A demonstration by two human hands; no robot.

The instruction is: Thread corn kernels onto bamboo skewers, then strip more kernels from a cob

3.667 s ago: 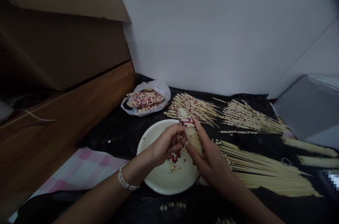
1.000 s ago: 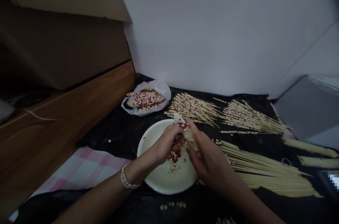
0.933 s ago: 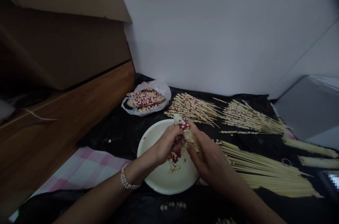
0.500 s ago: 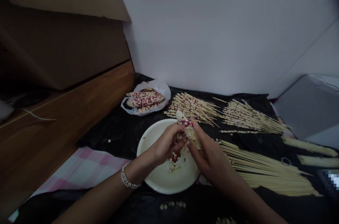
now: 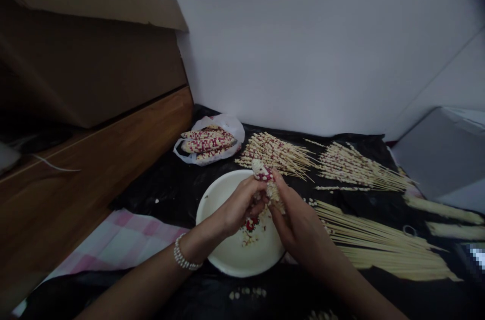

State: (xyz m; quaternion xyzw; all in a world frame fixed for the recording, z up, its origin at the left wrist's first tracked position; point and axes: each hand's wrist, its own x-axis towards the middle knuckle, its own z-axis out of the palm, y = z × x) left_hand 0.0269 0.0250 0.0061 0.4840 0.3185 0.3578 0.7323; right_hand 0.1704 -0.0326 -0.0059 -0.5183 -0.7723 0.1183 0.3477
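Note:
A corn cob [image 5: 273, 194], mostly stripped, with some white and purple kernels near its top, is held over a white bowl [image 5: 222, 259]. My right hand [image 5: 297, 214] is wrapped round the cob's right side and lower end. On its left side my left hand [image 5: 240, 206] is closed, fingers curled against the kernels; whether loose kernels sit inside those fingers is hidden. Loose kernels [image 5: 250, 240] lie in the bowl, around a red pattern on its bottom.
Behind the bowl, a plastic bag [image 5: 238, 128] holds several corn cobs. Kernel-threaded skewers [image 5: 273, 151] lie in two bundles at the back right. Bare sticks [image 5: 379, 239] spread at right, near two stripped cobs [image 5: 443, 209]. A cardboard box [image 5: 91, 57] stands left.
My right hand has turned slightly round the cob and covers more of its lower side. The left hand's fingers have shifted a little on the kernels.

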